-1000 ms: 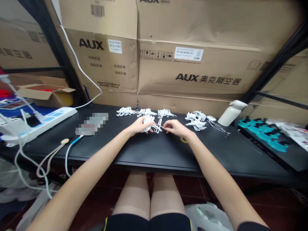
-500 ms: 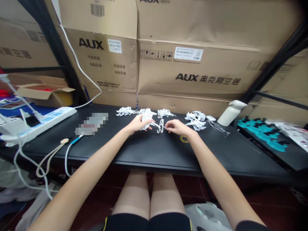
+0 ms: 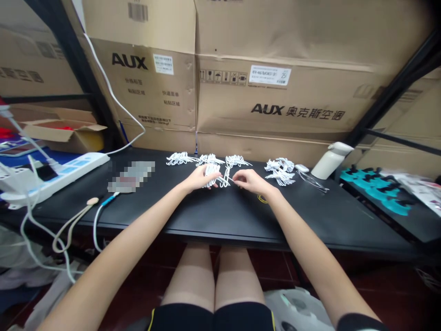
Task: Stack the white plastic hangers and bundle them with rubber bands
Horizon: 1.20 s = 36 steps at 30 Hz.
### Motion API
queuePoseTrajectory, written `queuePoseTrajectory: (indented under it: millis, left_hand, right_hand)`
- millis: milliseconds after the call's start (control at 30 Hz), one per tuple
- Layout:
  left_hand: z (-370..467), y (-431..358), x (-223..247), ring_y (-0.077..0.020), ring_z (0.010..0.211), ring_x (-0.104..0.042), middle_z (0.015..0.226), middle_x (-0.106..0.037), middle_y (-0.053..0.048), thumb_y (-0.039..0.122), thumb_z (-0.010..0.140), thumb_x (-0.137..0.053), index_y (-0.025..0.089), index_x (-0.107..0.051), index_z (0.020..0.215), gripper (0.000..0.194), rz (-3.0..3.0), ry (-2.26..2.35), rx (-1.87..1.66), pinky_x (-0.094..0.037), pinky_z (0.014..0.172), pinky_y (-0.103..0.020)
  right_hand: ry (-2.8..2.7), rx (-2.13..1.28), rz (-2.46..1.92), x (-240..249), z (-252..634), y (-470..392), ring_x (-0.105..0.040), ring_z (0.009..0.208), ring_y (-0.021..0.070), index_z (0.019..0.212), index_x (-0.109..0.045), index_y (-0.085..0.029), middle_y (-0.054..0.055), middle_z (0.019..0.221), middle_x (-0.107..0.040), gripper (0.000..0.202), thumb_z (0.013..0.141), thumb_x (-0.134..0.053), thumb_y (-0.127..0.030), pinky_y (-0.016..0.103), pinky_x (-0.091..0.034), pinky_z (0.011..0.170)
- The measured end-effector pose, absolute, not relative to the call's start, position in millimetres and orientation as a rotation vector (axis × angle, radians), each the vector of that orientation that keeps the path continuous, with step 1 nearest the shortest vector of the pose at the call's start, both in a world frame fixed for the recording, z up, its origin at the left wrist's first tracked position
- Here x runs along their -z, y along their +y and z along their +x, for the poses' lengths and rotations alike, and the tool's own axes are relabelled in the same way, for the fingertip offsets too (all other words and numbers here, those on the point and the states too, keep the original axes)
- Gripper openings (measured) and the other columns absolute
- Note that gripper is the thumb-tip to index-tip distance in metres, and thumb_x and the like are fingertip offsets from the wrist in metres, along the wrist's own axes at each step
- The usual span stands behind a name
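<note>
My left hand (image 3: 203, 177) is closed round a bundle of white wire hooks (image 3: 212, 170). Just right of it, a couple of white hooks (image 3: 225, 178) stand at the bundle's edge. My right hand (image 3: 251, 180) pinches the thin straight end of one such hook between thumb and fingertips. Behind the hands lie three piles of similar white hooks, one at the left (image 3: 179, 158), another in the middle, and a third pile (image 3: 237, 160) to the right. A further heap (image 3: 280, 172) sits farther right. Part of a yellow ring (image 3: 262, 199) shows below my right wrist.
The black table (image 3: 220, 220) backs onto large cardboard boxes (image 3: 275, 96). A white bottle (image 3: 331, 161) and glasses (image 3: 312, 180) stand and lie at the right, near a tray of teal pieces (image 3: 377, 191). A power strip (image 3: 69, 177) with cables occupies the left.
My right hand has moved slightly left, bringing the pinched hook closer to the bundle in my left hand. The left hand has barely moved.
</note>
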<state>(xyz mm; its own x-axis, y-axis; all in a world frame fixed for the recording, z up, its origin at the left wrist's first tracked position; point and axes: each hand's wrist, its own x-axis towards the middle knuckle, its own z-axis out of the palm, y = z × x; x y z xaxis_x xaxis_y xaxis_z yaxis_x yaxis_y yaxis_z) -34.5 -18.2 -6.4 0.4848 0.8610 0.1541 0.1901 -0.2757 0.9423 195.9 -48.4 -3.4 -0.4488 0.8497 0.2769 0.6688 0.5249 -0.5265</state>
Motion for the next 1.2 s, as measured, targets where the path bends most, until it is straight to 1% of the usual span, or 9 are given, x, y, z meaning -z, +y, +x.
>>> queuePoseTrajectory:
  millis: [100, 200, 333, 533, 633, 833, 900, 1067, 1200]
  left_hand:
    - [-34.8, -17.4, 6.8, -0.0197, 0.065, -0.07, 0.1, -0.07, -0.013, 0.045, 0.076, -0.068, 0.013, -0.057, 0.101, 0.042, 1.74, 0.878, -0.85, -0.05, 0.044, -0.022]
    - [-34.3, -16.5, 8.1, -0.0205, 0.067, -0.07, 0.1, -0.07, -0.013, 0.046, 0.077, -0.067, 0.013, -0.057, 0.101, 0.043, 1.742, 0.872, -0.829, -0.05, 0.044, -0.022]
    - [-33.8, -16.1, 9.6, -0.0208, 0.068, -0.07, 0.093, -0.07, -0.011, 0.047, 0.077, -0.067, 0.014, -0.055, 0.098, 0.041, 1.752, 0.865, -0.811, -0.051, 0.044, -0.023]
    - [-33.2, -17.8, 9.7, -0.0184, 0.058, -0.068, 0.076, -0.068, -0.005, 0.049, 0.075, -0.068, 0.016, -0.052, 0.096, 0.042, 1.763, 0.894, -0.748, -0.05, 0.04, -0.022]
    - [-33.3, -17.9, 9.2, -0.018, 0.057, -0.067, 0.077, -0.068, -0.006, 0.05, 0.076, -0.067, 0.016, -0.051, 0.095, 0.042, 1.766, 0.884, -0.732, -0.05, 0.04, -0.023]
    - [-33.5, -17.8, 8.6, -0.0149, 0.052, -0.065, 0.083, -0.071, -0.009, 0.054, 0.078, -0.063, 0.016, -0.052, 0.096, 0.044, 1.748, 0.874, -0.74, -0.047, 0.038, -0.02]
    - [-33.1, -19.0, 8.0, -0.016, 0.055, -0.066, 0.085, -0.071, -0.009, 0.053, 0.077, -0.064, 0.016, -0.053, 0.097, 0.044, 1.721, 0.882, -0.739, -0.049, 0.04, -0.021]
    - [-32.5, -22.7, 4.7, -0.0219, 0.072, -0.071, 0.089, -0.07, -0.009, 0.049, 0.076, -0.067, 0.016, -0.053, 0.1, 0.043, 1.643, 0.876, -0.747, -0.054, 0.048, -0.024]
    - [-33.1, -22.3, 4.4, -0.0217, 0.072, -0.07, 0.084, -0.07, -0.008, 0.047, 0.076, -0.068, 0.015, -0.055, 0.097, 0.041, 1.663, 0.836, -0.768, -0.055, 0.05, -0.026]
  right_hand:
    - [-2.266, -0.424, -1.255, 2.4, 197.5, -48.0, -0.056, 0.061, 0.0117, 0.085, -0.067, -0.013, 0.004, 0.078, -0.067, 0.013, 0.08, -0.055, -0.014, 0.024, -0.043, 0.062]
    - [-2.266, -0.456, -1.233, 3.4, 196.5, -47.7, -0.056, 0.061, 0.0119, 0.084, -0.068, -0.013, 0.004, 0.076, -0.068, 0.013, 0.08, -0.056, -0.014, 0.024, -0.043, 0.062]
    - [-2.255, -0.525, -1.175, 6.9, 193.5, -46.5, -0.058, 0.059, 0.012, 0.085, -0.067, -0.013, 0.003, 0.072, -0.067, 0.014, 0.08, -0.055, -0.016, 0.024, -0.044, 0.061]
    - [-2.2, -0.506, -1.1, 10.2, 188.3, -44.6, -0.055, 0.058, 0.0113, 0.085, -0.069, -0.013, 0.004, 0.074, -0.067, 0.015, 0.08, -0.057, -0.02, 0.023, -0.043, 0.059]
    - [-2.162, -0.542, -1.069, 10.1, 186.6, -44.2, -0.055, 0.06, 0.0119, 0.086, -0.07, -0.013, 0.005, 0.077, -0.068, 0.017, 0.08, -0.058, -0.023, 0.024, -0.043, 0.059]
    - [-2.086, -0.762, -1.023, 8.0, 186.2, -43.4, -0.06, 0.067, 0.0155, 0.086, -0.071, -0.012, 0.006, 0.08, -0.07, 0.022, 0.08, -0.06, -0.03, 0.027, -0.047, 0.065]
    - [-2.073, -0.796, -1.023, 6.3, 187.7, -43.1, -0.062, 0.07, 0.0163, 0.087, -0.071, -0.013, 0.007, 0.081, -0.071, 0.023, 0.08, -0.06, -0.031, 0.028, -0.048, 0.067]
    - [-2.072, -0.763, -1.038, 2.7, 195.1, -41.5, -0.063, 0.072, 0.0171, 0.086, -0.072, -0.013, 0.007, 0.083, -0.072, 0.024, 0.08, -0.061, -0.032, 0.029, -0.049, 0.068]
    - [-2.092, -0.806, -1.022, 2.8, 195.1, -42.0, -0.064, 0.075, 0.0179, 0.087, -0.073, -0.013, 0.007, 0.084, -0.072, 0.024, 0.079, -0.062, -0.033, 0.03, -0.05, 0.072]
